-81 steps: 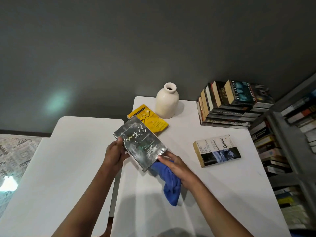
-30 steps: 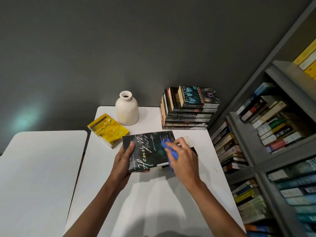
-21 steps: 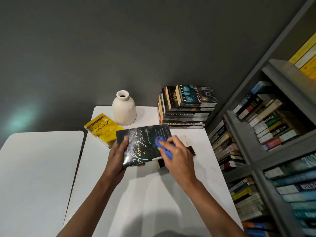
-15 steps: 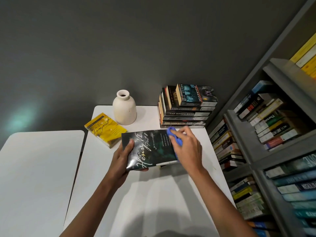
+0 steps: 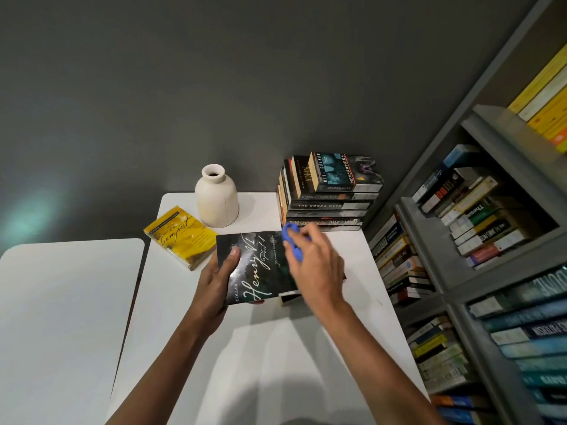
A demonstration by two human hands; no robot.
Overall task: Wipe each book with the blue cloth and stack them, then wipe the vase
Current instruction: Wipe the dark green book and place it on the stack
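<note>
- A person's right hand (image 5: 316, 268) curls round a bunched blue cloth (image 5: 291, 240) and presses it onto the far right corner of a dark paperback (image 5: 260, 265). Only a small fold of the cloth shows past the fingers.
- The left hand (image 5: 217, 283) grips the same book at its near left edge, with the thumb flat on the cover and the fingers tucked beneath.
- The cover faces up and reads "Henry VI Part 1" in pale script, running away from the camera.
- A sliver of another book (image 5: 290, 299) shows under the paperback's near right edge. Whether the two touch cannot be told.
- Just left of the dark cover, a yellow paperback (image 5: 181, 236) lies flat at the left edge of the white table (image 5: 276, 348).
- An off-white vase (image 5: 217, 200) stands upright behind both books, near the table's far edge.
- To the right of the vase, a stack of books (image 5: 331, 197) sits in the table's far right corner, spines towards the camera and a "Neverwhere" cover on top.
- A second white table (image 5: 61, 317) stands to the left, parted from the first by a narrow gap.
- A grey bookshelf (image 5: 429, 240) packed with paperbacks rises along the right side, against a dark grey wall (image 5: 214, 72).
</note>
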